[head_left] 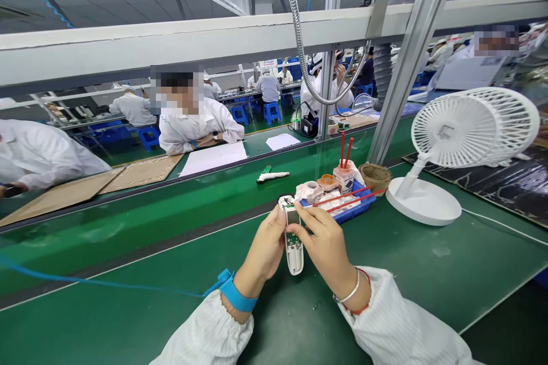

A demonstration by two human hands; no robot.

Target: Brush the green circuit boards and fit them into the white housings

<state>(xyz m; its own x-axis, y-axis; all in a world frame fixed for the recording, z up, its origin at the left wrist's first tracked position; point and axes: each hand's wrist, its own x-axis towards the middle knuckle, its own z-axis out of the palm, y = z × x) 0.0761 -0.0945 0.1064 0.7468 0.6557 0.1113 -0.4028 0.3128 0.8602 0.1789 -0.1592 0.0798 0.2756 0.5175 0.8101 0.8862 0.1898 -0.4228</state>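
Observation:
An opened white handheld device housing (295, 262) is held upright over the green bench, with a green circuit board (293, 238) and a grey screen (293, 216) inside. Its lower part has a slotted, battery-like compartment. My left hand (268, 239), with a blue strap at the wrist, is closed around the left side of the housing. On the other side, the thumb and fingers of my right hand (323, 236) are pressed on its edge near the screen. What lies under those fingertips is partly hidden.
Beyond my right hand stands a blue tray (357, 205) with small containers and red sticks. A white fan (428, 194) is at the right. Another white housing (274, 177) lies on the green belt (205, 194). A person in white (194, 122) sits opposite. A blue cord (128, 285) crosses the left.

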